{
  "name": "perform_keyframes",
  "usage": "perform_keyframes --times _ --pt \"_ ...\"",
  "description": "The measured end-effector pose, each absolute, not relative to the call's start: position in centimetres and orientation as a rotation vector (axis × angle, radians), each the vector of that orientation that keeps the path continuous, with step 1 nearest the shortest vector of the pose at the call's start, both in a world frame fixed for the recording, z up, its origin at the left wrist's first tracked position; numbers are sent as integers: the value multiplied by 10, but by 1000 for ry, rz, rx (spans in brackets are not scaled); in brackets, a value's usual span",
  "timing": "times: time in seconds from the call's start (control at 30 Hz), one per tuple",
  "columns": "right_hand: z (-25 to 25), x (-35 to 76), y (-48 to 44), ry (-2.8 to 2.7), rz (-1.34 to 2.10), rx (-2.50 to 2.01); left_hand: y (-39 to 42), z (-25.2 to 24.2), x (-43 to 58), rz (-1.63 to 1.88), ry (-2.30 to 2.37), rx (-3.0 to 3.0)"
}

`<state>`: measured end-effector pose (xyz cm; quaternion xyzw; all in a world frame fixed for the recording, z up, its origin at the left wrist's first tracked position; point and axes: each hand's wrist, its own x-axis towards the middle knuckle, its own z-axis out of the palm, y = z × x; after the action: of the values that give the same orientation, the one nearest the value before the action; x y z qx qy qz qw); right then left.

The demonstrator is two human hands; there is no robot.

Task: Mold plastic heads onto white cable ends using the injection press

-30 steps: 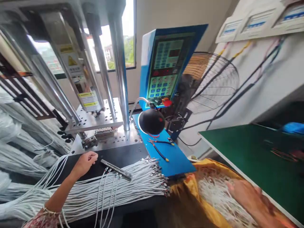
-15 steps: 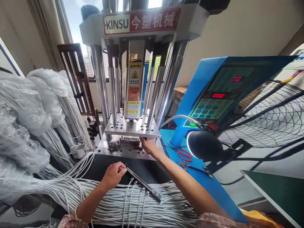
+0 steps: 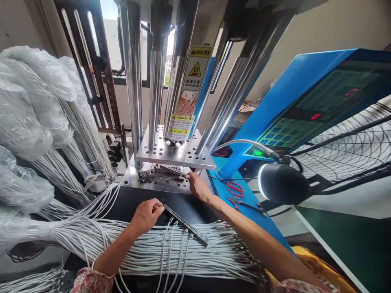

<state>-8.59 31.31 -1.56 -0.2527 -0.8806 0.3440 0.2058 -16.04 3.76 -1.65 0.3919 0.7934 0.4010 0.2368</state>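
Observation:
My left hand (image 3: 146, 217) is closed in a pinch on the upper end of a narrow metal mold bar (image 3: 186, 225). Several white cables run from the bar's lower side, and its far end lies over the bundled cables (image 3: 146, 252). Under the raised press plate (image 3: 171, 153), my right hand (image 3: 199, 186) grips one end of a slim metal strip (image 3: 173, 171). That strip slants over the lower mold (image 3: 166, 179) on the steel base. Whether it touches the mold, I cannot tell.
Steel columns (image 3: 130, 73) rise around the press. A blue control box (image 3: 284, 106) and a round black lamp (image 3: 282, 183) stand at right. Red-handled pliers (image 3: 234, 201) lie on the blue surface. Plastic-wrapped cable bundles (image 3: 24, 106) hang at left.
The view has tipped downward. My right hand, formerly reaching beside the lower mold, now holds a metal strip raised at a slant above it. My left hand keeps its pinch on the mold bar.

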Motion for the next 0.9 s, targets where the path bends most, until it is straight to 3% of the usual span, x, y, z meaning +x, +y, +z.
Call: perform_keyframes --times 0.2,0.43,0.63,0.73,0.9 --pt "-49 0 282 -2849 550 -646 42 -18 -156 992 2272 1114" --pt "-14 33 253 -2988 350 -452 39 -18 -137 962 2343 1097" --pt "26 49 227 -3329 858 -135 41 -16 -129 974 2344 1075" --pt "33 43 233 -3280 1121 -188 44 -16 -127 1018 2320 1040" --pt "28 25 236 -2746 2144 -664 46 -18 -124 1280 2017 769"
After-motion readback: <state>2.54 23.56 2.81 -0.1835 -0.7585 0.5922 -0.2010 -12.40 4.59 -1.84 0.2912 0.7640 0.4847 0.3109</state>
